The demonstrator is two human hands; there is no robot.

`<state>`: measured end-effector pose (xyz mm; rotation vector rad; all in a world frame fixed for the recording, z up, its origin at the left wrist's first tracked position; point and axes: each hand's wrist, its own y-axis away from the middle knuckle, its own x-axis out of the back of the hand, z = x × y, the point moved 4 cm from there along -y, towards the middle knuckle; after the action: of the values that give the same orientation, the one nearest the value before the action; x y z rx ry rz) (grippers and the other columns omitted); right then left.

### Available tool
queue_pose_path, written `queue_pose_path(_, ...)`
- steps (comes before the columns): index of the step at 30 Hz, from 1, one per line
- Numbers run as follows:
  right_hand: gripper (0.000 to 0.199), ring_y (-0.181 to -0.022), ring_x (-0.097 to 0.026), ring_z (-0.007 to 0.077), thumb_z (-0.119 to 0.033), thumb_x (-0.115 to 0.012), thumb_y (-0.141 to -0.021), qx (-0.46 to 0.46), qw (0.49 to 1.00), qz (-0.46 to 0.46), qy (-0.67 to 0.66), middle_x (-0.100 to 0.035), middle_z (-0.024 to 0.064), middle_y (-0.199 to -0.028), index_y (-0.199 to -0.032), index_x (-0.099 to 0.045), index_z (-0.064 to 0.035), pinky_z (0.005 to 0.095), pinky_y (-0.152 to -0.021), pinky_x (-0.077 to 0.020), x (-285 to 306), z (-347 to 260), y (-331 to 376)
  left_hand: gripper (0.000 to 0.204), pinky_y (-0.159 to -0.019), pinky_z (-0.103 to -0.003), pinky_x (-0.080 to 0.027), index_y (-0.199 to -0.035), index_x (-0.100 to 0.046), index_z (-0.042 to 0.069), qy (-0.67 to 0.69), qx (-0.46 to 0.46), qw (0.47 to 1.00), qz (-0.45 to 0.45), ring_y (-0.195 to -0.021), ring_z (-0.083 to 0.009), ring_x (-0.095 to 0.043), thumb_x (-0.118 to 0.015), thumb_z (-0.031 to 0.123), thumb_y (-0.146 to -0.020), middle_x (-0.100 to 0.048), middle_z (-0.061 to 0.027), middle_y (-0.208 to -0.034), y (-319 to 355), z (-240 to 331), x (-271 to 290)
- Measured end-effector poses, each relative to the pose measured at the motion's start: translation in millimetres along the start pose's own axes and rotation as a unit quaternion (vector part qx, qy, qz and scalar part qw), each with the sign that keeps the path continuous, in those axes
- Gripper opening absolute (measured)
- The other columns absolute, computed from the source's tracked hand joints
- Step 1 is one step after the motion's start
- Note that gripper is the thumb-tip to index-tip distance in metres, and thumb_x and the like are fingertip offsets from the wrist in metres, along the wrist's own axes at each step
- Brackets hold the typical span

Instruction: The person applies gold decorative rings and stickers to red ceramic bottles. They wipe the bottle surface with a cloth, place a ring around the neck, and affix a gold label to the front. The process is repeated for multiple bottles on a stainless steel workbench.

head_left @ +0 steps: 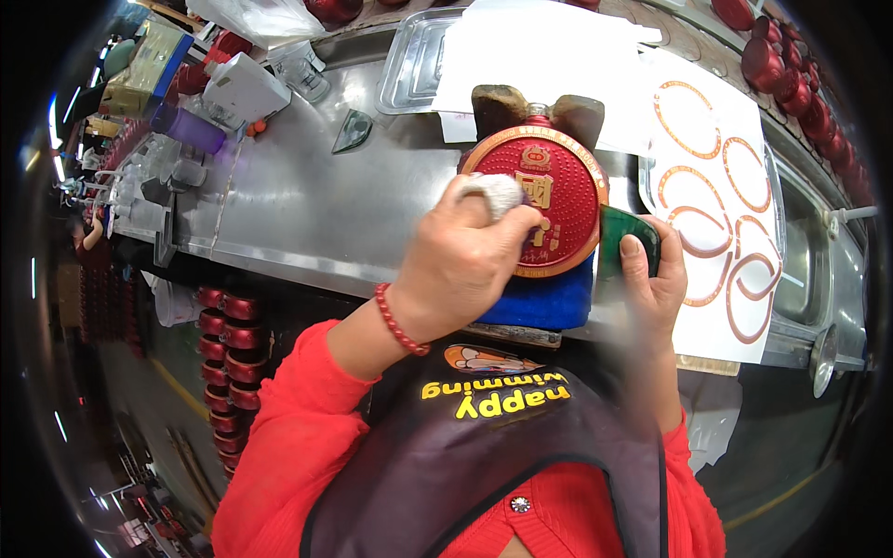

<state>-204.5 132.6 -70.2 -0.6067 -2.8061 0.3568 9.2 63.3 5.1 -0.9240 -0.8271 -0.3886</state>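
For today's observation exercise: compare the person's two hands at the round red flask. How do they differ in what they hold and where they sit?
The left hand presses a whitish cloth pad onto the round red flask; the right hand holds a dark green piece beside it. The left hand covers the flask's face; the right sits at its edge. A red bead bracelet circles the left wrist only. Both wear red sleeves.

A white sheet of copper-coloured ring labels is lying right of the round red bottle's gold-trimmed face label, with a yellow-blue carton sitting far left.
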Motion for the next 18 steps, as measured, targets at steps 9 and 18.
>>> queue_pose_path(9, 0.028, -0.079, -0.062, 0.0116, -0.020, -0.068, -0.102, -0.012, 1.000, -0.012, 0.013, -0.069, 0.0064, -0.089, -0.120, -0.061, 0.0007, 0.0266, -0.071, -0.0506, 2.0, 1.6, 0.9, 0.020, -0.088, -0.044, -0.054, -0.104, -0.073, 0.006, 0.037, 0.043, 0.998, 0.030, -0.097, -0.0361, -0.065, -0.070, 0.002, -0.085, -0.070, -0.0150, -0.099, -16.6, -21.1, 11.5)
queue_pose_path(18, 0.027, -0.085, -0.058, 0.0082, -0.017, -0.067, -0.102, -0.026, 0.999, -0.028, 0.013, -0.064, 0.0031, -0.097, -0.121, -0.060, 0.0003, 0.0228, -0.075, -0.0479, 2.4, -0.5, 1.9, 0.018, -0.095, -0.044, -0.052, -0.103, -0.071, 0.006, 0.061, -0.020, 0.998, -0.012, -0.095, -0.0355, -0.066, -0.070, 0.003, -0.085, -0.068, -0.0158, -0.092, -32.4, -21.4, -5.6)
